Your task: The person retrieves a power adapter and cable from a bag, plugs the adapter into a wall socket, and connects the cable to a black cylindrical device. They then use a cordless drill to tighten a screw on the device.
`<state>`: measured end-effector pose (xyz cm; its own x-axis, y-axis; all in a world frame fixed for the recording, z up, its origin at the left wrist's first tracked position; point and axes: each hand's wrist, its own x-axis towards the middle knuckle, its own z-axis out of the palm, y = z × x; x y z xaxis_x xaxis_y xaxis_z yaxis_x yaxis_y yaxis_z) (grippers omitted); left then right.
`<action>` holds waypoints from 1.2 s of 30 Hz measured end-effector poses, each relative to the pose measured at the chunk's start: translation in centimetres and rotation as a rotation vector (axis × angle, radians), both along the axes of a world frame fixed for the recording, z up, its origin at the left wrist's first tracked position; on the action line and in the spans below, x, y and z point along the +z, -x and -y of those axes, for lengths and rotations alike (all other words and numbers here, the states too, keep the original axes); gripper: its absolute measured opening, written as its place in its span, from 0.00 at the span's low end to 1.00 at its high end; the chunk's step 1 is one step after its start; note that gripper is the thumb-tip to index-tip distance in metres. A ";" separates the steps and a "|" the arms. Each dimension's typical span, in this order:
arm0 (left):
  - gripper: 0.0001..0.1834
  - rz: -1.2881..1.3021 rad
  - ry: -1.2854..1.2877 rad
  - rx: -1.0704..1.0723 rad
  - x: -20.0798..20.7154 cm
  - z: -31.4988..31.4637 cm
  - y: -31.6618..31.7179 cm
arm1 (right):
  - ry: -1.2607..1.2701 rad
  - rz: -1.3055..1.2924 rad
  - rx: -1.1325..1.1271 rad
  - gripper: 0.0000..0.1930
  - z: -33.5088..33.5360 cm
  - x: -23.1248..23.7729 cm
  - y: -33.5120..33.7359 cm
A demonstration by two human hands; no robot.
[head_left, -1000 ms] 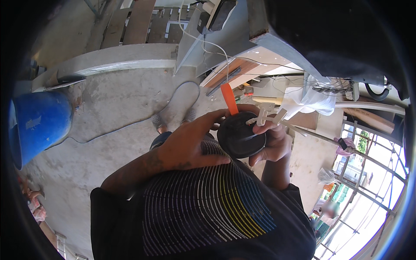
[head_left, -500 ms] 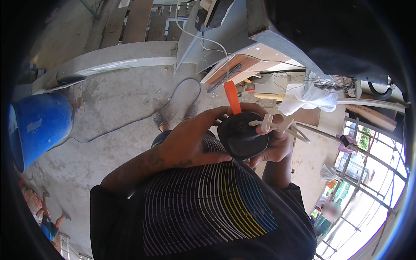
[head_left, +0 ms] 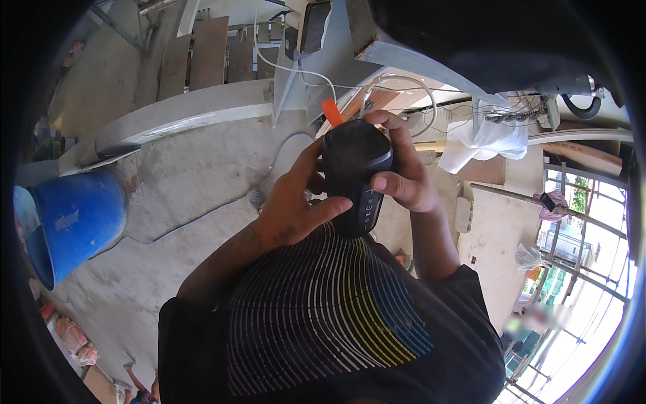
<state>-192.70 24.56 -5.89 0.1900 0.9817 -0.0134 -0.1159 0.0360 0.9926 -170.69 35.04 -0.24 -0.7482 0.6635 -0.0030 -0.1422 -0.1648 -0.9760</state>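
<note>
A black portable speaker [head_left: 355, 151] with a row of small buttons down one side is held in front of my chest. My left hand [head_left: 294, 202] wraps around its left side, the thumb lying on the lower part near the buttons. My right hand [head_left: 410, 176] grips the right side, fingers at the far end and thumb beside the buttons. An orange strap [head_left: 332, 112] sticks out from the speaker's far left. Just beyond the right fingers a pale cable [head_left: 425, 94] makes a loop; whether it is plugged into the speaker is hidden.
A large blue barrel [head_left: 77, 219] lies on the concrete floor at left, near a thin dark cable [head_left: 182, 229]. A dark overhang [head_left: 471, 40], a white plastic bag [head_left: 481, 145] and tangled wires are at the far right. Window bars [head_left: 572, 269] line the right.
The speaker has been turned and tipped, so its button side now shows. The pale cable end, earlier in my right fingers, now loops beyond the speaker. Both hands have shifted their hold.
</note>
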 end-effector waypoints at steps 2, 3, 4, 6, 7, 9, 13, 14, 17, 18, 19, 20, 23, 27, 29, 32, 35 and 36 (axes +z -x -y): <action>0.56 0.025 0.016 -0.001 0.1 -0.1 0.2 | -0.017 -0.003 -0.007 0.44 0.2 -0.1 0.2; 0.55 0.038 0.024 -0.002 0.2 -0.2 0.3 | -0.025 -0.005 -0.010 0.44 0.3 -0.1 0.2; 0.54 0.057 0.019 0.001 0.1 -0.2 0.4 | -0.037 0.002 -0.010 0.44 0.4 -0.1 0.4; 0.53 0.095 0.008 0.007 -0.4 -0.1 0.6 | -0.061 0.015 -0.010 0.45 0.5 -0.1 0.6; 0.52 0.109 0.015 0.013 -0.8 -0.2 0.6 | -0.064 0.012 -0.010 0.44 0.5 -0.3 0.8; 0.52 0.127 0.023 0.023 -1.1 0.1 0.5 | -0.078 0.005 -0.006 0.42 0.7 -0.7 0.8; 0.51 0.100 0.038 0.017 -1.3 0.1 0.5 | -0.010 -0.005 -0.042 0.39 1.2 -1.1 0.7; 0.51 0.075 0.040 0.010 -1.3 0.1 0.5 | -0.009 -0.016 -0.050 0.38 1.3 -1.3 0.7; 0.51 0.050 0.040 -0.001 -1.3 0.0 0.7 | 0.003 -0.030 -0.056 0.38 1.5 -1.7 0.6; 0.51 0.045 0.036 -0.005 -1.2 0.0 0.8 | 0.003 -0.029 -0.060 0.37 1.5 -1.6 0.7; 0.51 0.044 0.034 -0.009 -1.2 0.0 0.9 | 0.004 -0.024 -0.064 0.37 1.6 -1.6 0.7; 0.51 0.038 0.029 -0.013 -1.0 0.0 1.0 | -0.003 -0.026 -0.068 0.37 1.7 -1.7 0.7; 0.52 0.035 0.021 -0.026 -0.8 -0.1 1.0 | -0.014 -0.033 -0.076 0.37 1.7 -1.9 0.6; 0.52 0.031 0.019 -0.037 -0.6 -0.2 1.1 | -0.007 -0.045 -0.066 0.37 1.8 -1.8 0.5; 0.52 0.025 0.017 -0.039 -0.5 -0.2 1.0 | 0.005 -0.057 -0.070 0.38 1.9 -1.6 0.3; 0.52 0.012 0.034 -0.054 0.2 -0.1 1.1 | 0.013 -0.076 -0.081 0.37 2.3 -1.6 0.2; 0.53 0.023 0.029 -0.059 0.4 -0.2 0.9 | -0.009 -0.085 -0.082 0.37 2.5 -1.5 0.0; 0.53 0.031 0.023 -0.059 0.4 -0.2 0.8 | -0.007 -0.089 -0.087 0.37 2.6 -1.3 0.0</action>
<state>-193.53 24.73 -5.44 0.2484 0.9682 -0.0288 -0.1433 0.0661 0.9875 -170.64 32.40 -1.53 -0.6847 0.7258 0.0660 -0.2419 -0.1409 -0.9600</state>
